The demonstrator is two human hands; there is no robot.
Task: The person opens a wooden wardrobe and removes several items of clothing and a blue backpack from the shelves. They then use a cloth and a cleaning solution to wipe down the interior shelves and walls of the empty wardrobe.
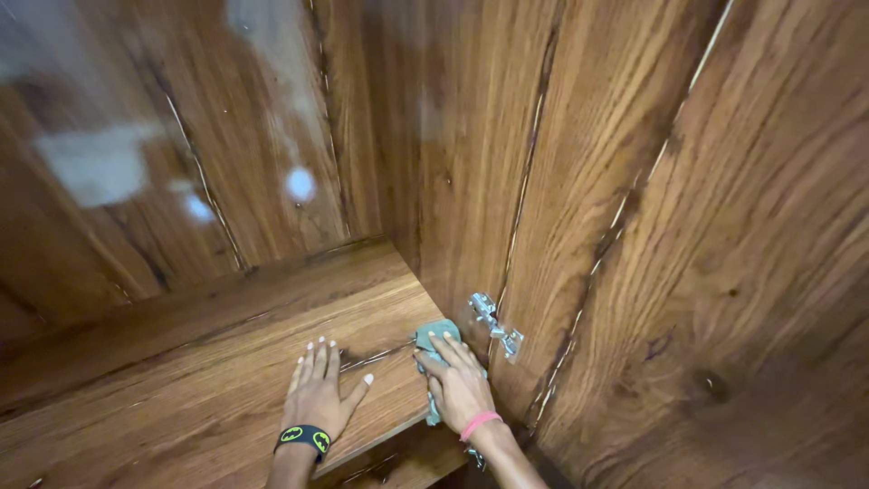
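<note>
View into a glossy brown wooden cabinet. The left hand (317, 391), wearing one black wristband with yellow emblems (303, 438), lies flat and released, fingers spread, on the grained wooden shelf board (181, 380). Just beside it, the right hand (460, 388), wearing one thin pink wristband (480, 423), presses one crumpled grey-green cloth (434, 333) onto the shelf's far right corner, fingers laid over the cloth rather than clenched around it. Just beyond the right hand's fingertips, one silver metal hinge (495, 324) joins the side wall to the open wooden door (706, 272). Judged from the cloth's position, wiping has reached the corner; whether the board left of the left hand is wiped cannot be told.
</note>
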